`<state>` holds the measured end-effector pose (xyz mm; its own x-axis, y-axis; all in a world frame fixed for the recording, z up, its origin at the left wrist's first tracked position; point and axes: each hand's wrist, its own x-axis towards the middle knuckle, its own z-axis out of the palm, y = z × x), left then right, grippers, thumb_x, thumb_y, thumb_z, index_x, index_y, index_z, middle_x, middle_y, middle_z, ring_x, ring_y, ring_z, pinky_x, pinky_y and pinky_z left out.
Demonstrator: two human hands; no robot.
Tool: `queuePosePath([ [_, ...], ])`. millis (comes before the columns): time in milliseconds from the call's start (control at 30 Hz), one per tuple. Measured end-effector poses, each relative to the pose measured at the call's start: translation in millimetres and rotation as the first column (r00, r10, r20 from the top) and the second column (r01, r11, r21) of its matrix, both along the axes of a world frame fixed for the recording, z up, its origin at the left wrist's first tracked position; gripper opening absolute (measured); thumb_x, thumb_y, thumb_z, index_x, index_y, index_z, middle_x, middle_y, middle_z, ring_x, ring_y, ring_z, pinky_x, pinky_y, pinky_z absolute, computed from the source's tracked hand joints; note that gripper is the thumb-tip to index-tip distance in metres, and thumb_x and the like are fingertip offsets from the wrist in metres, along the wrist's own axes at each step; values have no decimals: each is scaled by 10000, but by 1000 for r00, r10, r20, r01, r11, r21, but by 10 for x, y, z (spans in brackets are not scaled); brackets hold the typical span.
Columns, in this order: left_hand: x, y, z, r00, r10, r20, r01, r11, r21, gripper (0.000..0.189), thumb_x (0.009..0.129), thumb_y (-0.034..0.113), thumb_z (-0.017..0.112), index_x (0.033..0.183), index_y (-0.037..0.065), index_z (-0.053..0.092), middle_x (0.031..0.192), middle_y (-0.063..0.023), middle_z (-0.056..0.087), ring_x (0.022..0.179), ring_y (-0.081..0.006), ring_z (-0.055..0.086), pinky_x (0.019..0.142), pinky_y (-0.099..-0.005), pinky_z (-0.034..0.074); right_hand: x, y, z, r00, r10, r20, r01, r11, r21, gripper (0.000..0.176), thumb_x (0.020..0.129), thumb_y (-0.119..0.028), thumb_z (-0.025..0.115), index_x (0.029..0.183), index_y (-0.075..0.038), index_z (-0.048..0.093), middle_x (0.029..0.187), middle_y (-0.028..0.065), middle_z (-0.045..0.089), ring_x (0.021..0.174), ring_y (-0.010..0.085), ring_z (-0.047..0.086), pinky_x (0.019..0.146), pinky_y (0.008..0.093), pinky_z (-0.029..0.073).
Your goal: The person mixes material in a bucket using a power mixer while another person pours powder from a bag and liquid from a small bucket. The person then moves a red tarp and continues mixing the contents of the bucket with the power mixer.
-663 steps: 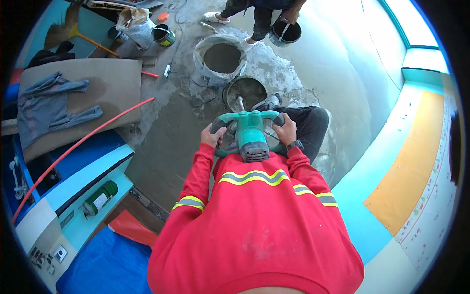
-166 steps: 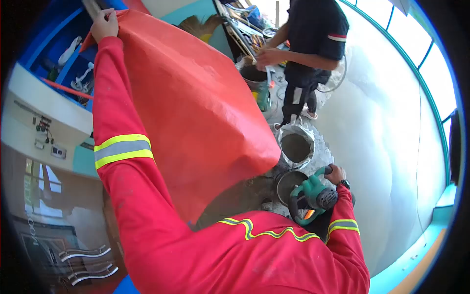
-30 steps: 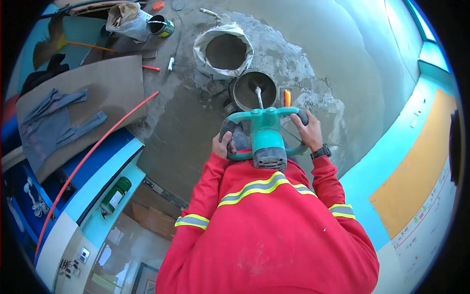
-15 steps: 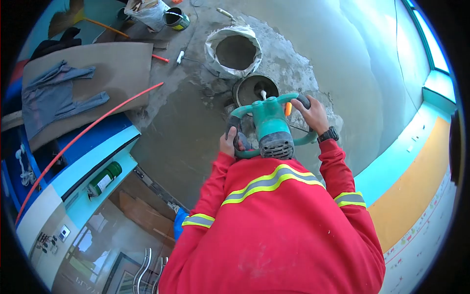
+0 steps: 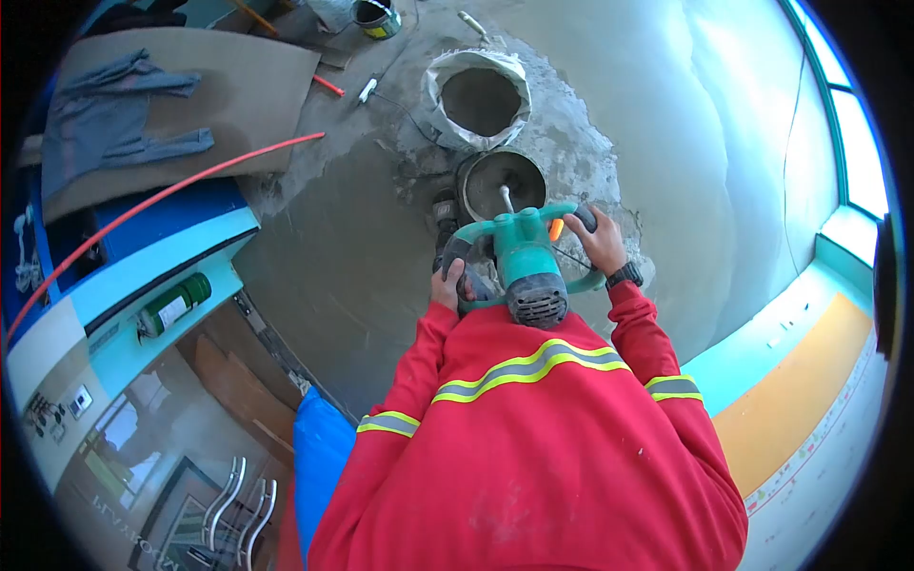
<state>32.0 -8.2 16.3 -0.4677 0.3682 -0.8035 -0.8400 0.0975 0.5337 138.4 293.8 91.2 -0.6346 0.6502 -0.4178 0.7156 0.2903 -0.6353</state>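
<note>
Both my hands grip a green handheld paddle mixer with a dark vented motor end towards my chest. My left hand is wrapped round its left black grip, and my right hand closes on the right one. A watch sits on my right wrist. From the mixer a pale shaft runs down into a round bucket holding grey material; the paddle itself is hidden. Just beyond the bucket stands an open white woven sack with grey contents.
Wet-looking grey screed covers the floor to the right. At left, cardboard bears grey-blue clothing, and a red hose curves across. A dark pail stands at the back. A thin cable trails near the sack.
My view has shifted, so the bucket and sack appear lower and slightly right. The mixer shaft now leans more to the left inside the bucket. Both hands keep their hold.
</note>
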Motion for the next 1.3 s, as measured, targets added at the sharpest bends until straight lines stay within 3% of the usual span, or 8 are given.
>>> queuePosePath([
  [167, 168, -128, -317, 999, 34, -24, -33, 999, 8, 471, 862, 512, 653, 876, 56, 540, 574, -54, 517, 441, -170, 518, 426, -314, 444, -14, 3, -163, 997, 67, 25, -66, 997, -26, 588, 807, -579, 645, 922, -2, 667, 767, 202, 662, 757, 372, 664, 699, 430, 495],
  [300, 247, -148, -311, 997, 51, -61, -53, 998, -25, 480, 859, 517, 652, 896, 49, 551, 575, -53, 524, 433, -167, 523, 418, -311, 442, -29, -18, -73, 996, 82, 42, -80, 996, -49, 572, 817, -561, 645, 931, 0, 664, 768, 193, 668, 745, 357, 665, 697, 423, 497],
  [500, 138, -94, -107, 996, 5, -92, -5, 1000, 0, 464, 862, 511, 647, 865, 61, 536, 577, -47, 522, 438, -157, 520, 427, -296, 443, 19, -16, 106, 997, 72, 0, -72, 994, -78, 543, 830, -519, 652, 969, 6, 662, 794, 197, 670, 748, 326, 668, 699, 405, 495],
  [633, -6, 6, 277, 998, -38, -58, 38, 999, -16, 468, 862, 507, 651, 873, 57, 522, 585, -44, 512, 446, -154, 515, 435, -292, 438, 51, -33, 355, 1000, 20, -9, -20, 997, -69, 527, 832, -501, 672, 983, 4, 663, 808, 185, 671, 736, 315, 655, 698, 395, 491],
  [933, -303, 201, 866, 986, -147, -75, 147, 989, -7, 435, 910, 475, 609, 931, 52, 514, 584, -43, 505, 442, -150, 502, 433, -291, 439, 135, -35, 755, 989, -130, 67, 133, 990, -46, 517, 836, -495, 673, 954, 7, 649, 785, 181, 659, 727, 330, 648, 692, 395, 487],
  [1033, -389, 238, 942, 973, -214, -85, 214, 977, -18, 450, 917, 488, 593, 964, 46, 522, 580, -43, 500, 439, -152, 501, 428, -294, 442, 211, -29, 729, 984, -171, 45, 174, 981, -87, 507, 849, -462, 661, 1006, 20, 634, 732, 138, 616, 662, 231, 581, 651, 365, 465],
  [1233, -477, 316, 1003, 976, -211, -52, 208, 977, -53, 433, 922, 475, 593, 881, 53, 507, 560, -49, 504, 413, -150, 511, 405, -287, 441, 179, -65, 820, 975, -221, 25, 223, 969, -106, 504, 848, -471, 663, 943, 23, 628, 700, 147, 594, 643, 237, 576, 640, 372, 461],
  [1300, -562, 342, 810, 965, -246, -89, 241, 969, -59, 449, 923, 489, 585, 867, 50, 513, 560, -52, 508, 412, -151, 512, 404, -288, 443, 130, -72, 737, 967, -252, 31, 254, 963, -86, 499, 830, -479, 680, 939, 7, 652, 751, 170, 646, 709, 304, 637, 674, 393, 482],
])
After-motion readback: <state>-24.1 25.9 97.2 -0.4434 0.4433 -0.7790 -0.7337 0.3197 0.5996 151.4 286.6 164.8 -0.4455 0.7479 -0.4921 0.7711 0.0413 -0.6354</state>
